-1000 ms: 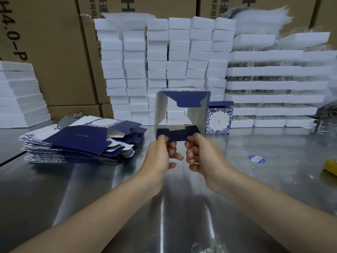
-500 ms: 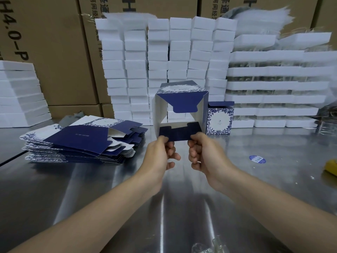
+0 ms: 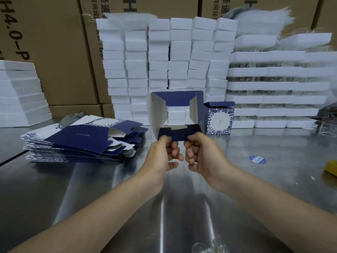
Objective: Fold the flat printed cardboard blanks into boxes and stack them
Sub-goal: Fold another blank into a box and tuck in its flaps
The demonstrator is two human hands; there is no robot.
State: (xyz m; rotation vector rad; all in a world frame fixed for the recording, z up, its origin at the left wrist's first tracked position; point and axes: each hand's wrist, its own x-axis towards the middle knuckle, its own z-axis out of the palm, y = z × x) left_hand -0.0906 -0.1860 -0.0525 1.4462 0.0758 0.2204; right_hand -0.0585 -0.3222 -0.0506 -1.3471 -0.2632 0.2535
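Right at the bottom edge there's some crumpled clear plastic (image 3: pixel 206 249) lying on the shiny metal table (image 3: pixel 91 189). Both forearms reach out over it, and the left hand (image 3: pixel 162 154) and right hand (image 3: pixel 202 154) each pinch the near navy flap (image 3: pixel 179 135) of a half-folded box (image 3: pixel 158 114), with the other fingers curled underneath. The box is held up off the table with its open end facing the camera, so you look straight through its white inside, and another navy flap hangs down at the far end. It blocks the lower middle of the stacks behind. Off to the left sits a stack of flat blanks (image 3: pixel 78 143), navy with blue floral print and a bit fanned out. On the right there's a round blue sticker (image 3: pixel 257 159) on the table and something yellow (image 3: pixel 331 168) cut off at the edge, can't tell what. Farther back, just right of the held box in view, a finished box (image 3: pixel 219 118) stands upright. Behind that are columns of white foam blocks (image 3: pixel 180 57), flatter white trays (image 3: pixel 273 88) on the right, and big brown cartons (image 3: pixel 54 52) at the very back.
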